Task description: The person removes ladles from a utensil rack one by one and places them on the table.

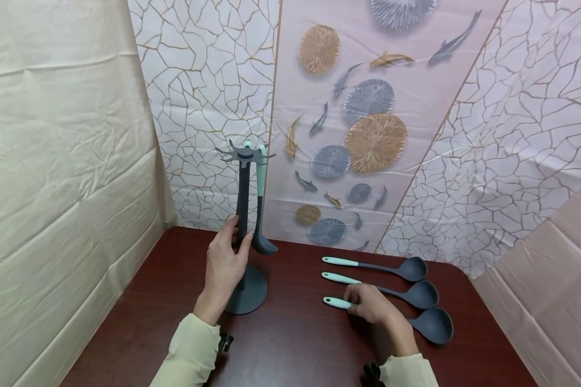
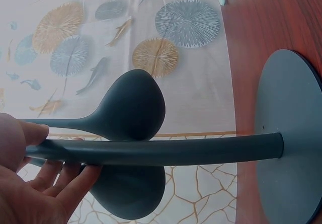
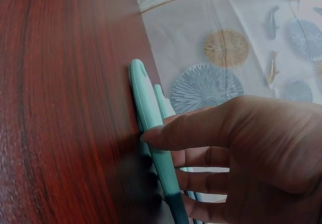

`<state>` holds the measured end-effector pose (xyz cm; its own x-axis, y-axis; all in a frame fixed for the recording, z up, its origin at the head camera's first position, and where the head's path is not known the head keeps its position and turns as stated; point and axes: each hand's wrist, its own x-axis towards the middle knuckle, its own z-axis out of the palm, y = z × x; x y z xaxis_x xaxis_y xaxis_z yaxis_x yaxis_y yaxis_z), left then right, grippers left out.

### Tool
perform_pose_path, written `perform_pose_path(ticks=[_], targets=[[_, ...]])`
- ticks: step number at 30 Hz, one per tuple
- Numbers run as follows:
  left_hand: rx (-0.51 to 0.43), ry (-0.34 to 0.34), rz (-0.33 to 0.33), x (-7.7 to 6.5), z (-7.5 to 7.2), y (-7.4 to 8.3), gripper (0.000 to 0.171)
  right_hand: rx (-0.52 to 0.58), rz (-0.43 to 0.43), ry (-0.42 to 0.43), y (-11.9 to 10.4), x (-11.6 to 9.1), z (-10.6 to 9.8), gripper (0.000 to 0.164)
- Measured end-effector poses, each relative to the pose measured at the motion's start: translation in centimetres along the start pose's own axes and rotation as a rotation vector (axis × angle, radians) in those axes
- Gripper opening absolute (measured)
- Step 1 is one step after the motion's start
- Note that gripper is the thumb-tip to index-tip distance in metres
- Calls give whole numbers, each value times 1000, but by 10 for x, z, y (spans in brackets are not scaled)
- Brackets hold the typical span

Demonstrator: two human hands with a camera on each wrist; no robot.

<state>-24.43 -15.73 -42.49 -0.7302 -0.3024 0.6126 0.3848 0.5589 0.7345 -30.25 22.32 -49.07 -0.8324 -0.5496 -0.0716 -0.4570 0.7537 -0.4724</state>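
Note:
A dark grey utensil stand (image 1: 243,188) rises at the left of the table, with a ring of curved hooks on top and a round base (image 1: 254,293). My left hand (image 1: 226,263) holds its post partway down, thumb on one side and fingers on the other. From the hooks hangs a ladle (image 1: 260,177) with a mint handle; the left wrist view shows the bowl of a second ladle (image 2: 132,196) behind the post. To the right, my right hand (image 1: 373,306) pinches the mint handle of the nearest lying ladle (image 1: 433,326), thumb on top in the right wrist view.
Beyond the gripped one lie a middle ladle (image 1: 422,295) and a far ladle (image 1: 412,269), roughly parallel, bowls to the right. The dark red table (image 1: 290,328) ends at a patterned cloth backdrop (image 1: 329,215). Plain cloth (image 1: 72,188) hangs along the left side.

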Motion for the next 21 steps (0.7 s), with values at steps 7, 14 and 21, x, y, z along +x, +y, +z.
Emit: perform_pose_path(ticks=[7, 14, 21], targets=[[25, -3, -8, 1, -1, 1, 44, 23, -63, 23, 8, 3, 0, 18], [25, 5, 0, -1, 0, -1, 44, 36, -13, 0, 3, 1, -1, 19], [42, 8, 7, -1, 1, 0, 46, 19, 22, 1, 2, 1, -1, 18]])
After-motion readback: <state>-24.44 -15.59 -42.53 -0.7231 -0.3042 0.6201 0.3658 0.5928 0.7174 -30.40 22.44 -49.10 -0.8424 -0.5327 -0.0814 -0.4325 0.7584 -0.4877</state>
